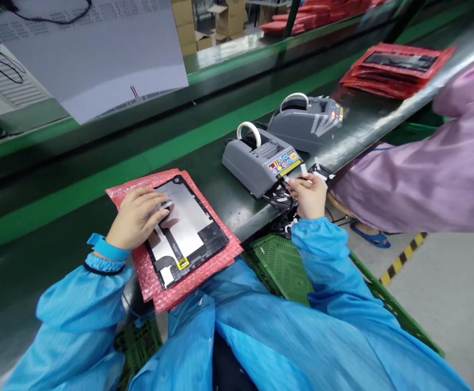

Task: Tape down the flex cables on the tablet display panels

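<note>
A flat black-framed screen panel (pixel 216 239) with a silvery back lies on red bubble-wrap bags (pixel 229 251). My left hand (pixel 136 217) rests over its left side, thumb and fingers closed around the upper end of a black flat cable (pixel 173 244). That cable runs down the panel to a yellow-edged connector (pixel 184 263). Off to the right, my right hand (pixel 311 196) pinches a small piece of white tape (pixel 286 179) at the front of a grey tape dispenser (pixel 257 160). Another tape strip (pixel 304 169) stands up by its fingers.
A second tape dispenser (pixel 304 122) stands behind the first. Black cables with white tape bits (pixel 281 200) hang at the bench edge. Stacked red bags (pixel 387 81) lie farther right, beside a co-worker's pink sleeve (pixel 416 168). Below is a green crate (pixel 281 269); a white sheet (pixel 110 60) hangs upper left.
</note>
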Demonstrator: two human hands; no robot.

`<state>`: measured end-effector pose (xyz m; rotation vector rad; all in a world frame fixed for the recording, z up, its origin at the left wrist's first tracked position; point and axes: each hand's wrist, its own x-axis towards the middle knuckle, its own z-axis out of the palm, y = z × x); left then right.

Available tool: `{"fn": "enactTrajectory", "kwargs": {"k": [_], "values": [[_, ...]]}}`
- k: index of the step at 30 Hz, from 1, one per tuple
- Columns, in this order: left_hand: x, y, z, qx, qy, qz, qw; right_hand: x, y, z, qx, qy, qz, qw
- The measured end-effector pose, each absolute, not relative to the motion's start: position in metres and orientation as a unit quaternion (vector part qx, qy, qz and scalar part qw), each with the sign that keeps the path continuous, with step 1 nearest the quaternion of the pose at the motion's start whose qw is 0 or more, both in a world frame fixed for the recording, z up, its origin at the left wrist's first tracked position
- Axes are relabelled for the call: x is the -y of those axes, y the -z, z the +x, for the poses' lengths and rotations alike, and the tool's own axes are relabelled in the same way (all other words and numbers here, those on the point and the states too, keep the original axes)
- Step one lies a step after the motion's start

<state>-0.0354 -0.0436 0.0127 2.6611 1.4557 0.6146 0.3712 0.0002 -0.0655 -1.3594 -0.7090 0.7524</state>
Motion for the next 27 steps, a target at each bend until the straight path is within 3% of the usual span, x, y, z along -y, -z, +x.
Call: {"fn": "enactTrajectory", "kwargs": {"k": [6, 13, 17, 27], "values": [[0.051, -0.028, -0.011, -0.475, -0.244, 0.843, 0.072, 0.027, 0.036, 0.352, 0.452, -0.294, -0.560, 0.629], [0.051, -0.039, 0.038, -0.452, -0.288, 0.821, 0.197, 0.034, -0.014, 0.264, 0.657, -0.471, -0.408, 0.425], [0.047, -0.030, 0.037, -0.462, -0.290, 0.807, 0.227, 0.024, -0.016, 0.232, 0.689, -0.508, -0.368, 0.362], [0.049, -0.022, 0.028, -0.587, -0.295, 0.678, 0.329, 0.007, -0.008, 0.224, 0.668, -0.539, -0.375, 0.351]]}}
